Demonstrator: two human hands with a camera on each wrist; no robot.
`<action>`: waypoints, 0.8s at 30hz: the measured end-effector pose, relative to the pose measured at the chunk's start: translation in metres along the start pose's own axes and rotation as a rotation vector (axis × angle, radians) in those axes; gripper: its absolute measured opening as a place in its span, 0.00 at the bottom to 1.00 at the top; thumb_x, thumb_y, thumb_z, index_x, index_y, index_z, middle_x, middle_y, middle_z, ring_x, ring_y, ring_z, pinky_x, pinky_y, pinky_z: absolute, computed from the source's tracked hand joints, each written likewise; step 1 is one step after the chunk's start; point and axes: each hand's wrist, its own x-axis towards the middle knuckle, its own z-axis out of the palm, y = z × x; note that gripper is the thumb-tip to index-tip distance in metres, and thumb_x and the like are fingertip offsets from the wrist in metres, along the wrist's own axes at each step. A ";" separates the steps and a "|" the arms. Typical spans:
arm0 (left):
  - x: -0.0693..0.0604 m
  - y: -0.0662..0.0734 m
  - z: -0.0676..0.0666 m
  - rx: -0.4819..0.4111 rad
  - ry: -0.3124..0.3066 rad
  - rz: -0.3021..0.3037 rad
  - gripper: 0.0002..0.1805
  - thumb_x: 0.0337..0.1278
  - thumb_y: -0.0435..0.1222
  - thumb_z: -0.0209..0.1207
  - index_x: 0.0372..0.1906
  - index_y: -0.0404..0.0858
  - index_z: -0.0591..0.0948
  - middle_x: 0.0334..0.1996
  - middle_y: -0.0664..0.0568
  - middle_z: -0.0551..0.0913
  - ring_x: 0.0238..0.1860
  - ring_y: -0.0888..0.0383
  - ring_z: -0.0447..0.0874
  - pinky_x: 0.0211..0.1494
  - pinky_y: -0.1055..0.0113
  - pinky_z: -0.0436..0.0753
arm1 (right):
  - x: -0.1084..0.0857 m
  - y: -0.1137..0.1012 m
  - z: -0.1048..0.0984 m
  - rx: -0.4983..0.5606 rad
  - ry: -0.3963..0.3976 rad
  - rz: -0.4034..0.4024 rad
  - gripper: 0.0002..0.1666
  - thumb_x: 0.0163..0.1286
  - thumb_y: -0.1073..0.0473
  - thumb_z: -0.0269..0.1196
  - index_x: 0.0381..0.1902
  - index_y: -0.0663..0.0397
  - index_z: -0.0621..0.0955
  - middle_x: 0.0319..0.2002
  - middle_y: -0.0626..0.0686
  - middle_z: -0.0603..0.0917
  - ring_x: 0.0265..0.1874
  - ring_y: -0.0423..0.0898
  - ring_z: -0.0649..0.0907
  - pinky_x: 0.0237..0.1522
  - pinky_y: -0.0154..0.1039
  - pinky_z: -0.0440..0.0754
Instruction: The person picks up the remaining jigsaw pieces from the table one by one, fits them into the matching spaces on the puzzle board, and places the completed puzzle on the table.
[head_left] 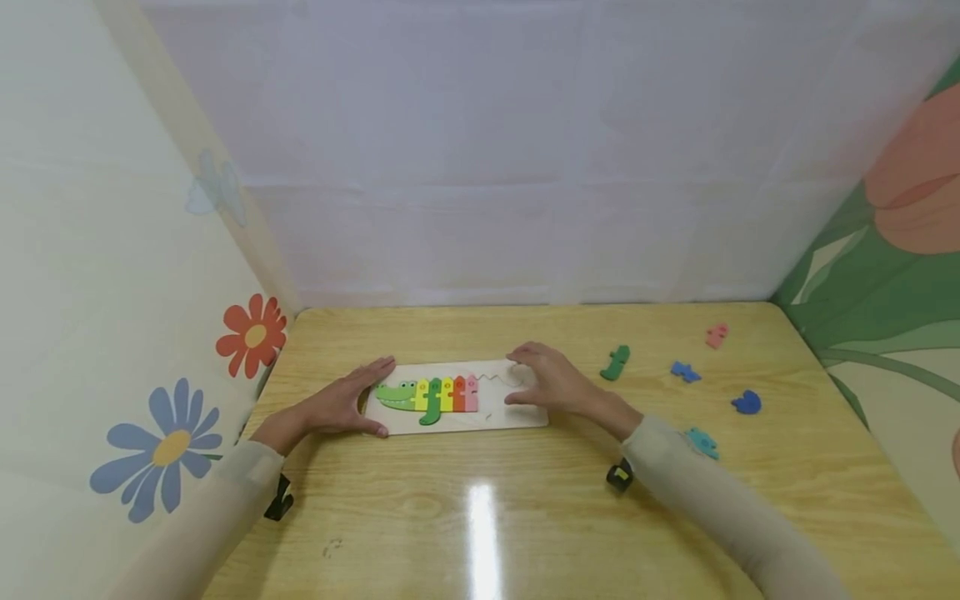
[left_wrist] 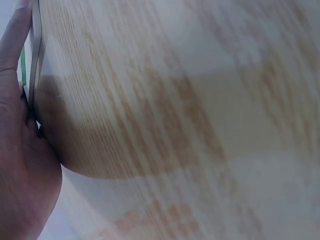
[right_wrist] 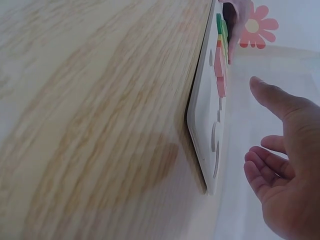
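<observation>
A pale wooden puzzle board (head_left: 517, 422) lies on the table, with a crocodile puzzle partly filled in on it. The green crocodile head (head_left: 396, 395) sits at the left, followed by yellow, green, yellow, red and pink pieces; bare outlined recess shows to their right. My left hand (head_left: 348, 404) grips the board's left end, thumb at the near corner and fingers at the far one. Over the board's right end hovers my right hand (head_left: 553, 382), thumb and fingers spread apart. Nothing is between them in the right wrist view, where the hand (right_wrist: 290, 160) is apart from the board.
Loose pieces lie to the right: dark green (head_left: 617, 363), pink (head_left: 717, 335), small blue (head_left: 686, 372), round-edged blue (head_left: 747, 402) and teal (head_left: 703, 442), the last beside the right sleeve. A white cloth wall (head_left: 450, 208) stands behind the wooden table (head_left: 405, 517), with flowered panels at both sides.
</observation>
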 end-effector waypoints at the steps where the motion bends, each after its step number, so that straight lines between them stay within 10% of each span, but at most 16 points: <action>1: 0.000 0.000 0.000 0.002 0.000 0.000 0.68 0.48 0.62 0.78 0.86 0.37 0.53 0.86 0.42 0.49 0.85 0.36 0.46 0.83 0.33 0.51 | -0.001 0.001 -0.001 -0.003 -0.002 0.009 0.45 0.61 0.45 0.81 0.68 0.64 0.80 0.65 0.60 0.82 0.67 0.57 0.80 0.71 0.55 0.78; 24: 0.000 0.000 0.001 0.000 0.000 -0.004 0.68 0.47 0.62 0.78 0.86 0.37 0.54 0.86 0.43 0.49 0.85 0.37 0.46 0.83 0.34 0.50 | -0.021 0.027 -0.021 -0.035 0.071 0.027 0.46 0.57 0.46 0.83 0.66 0.66 0.80 0.64 0.63 0.83 0.65 0.60 0.82 0.69 0.55 0.80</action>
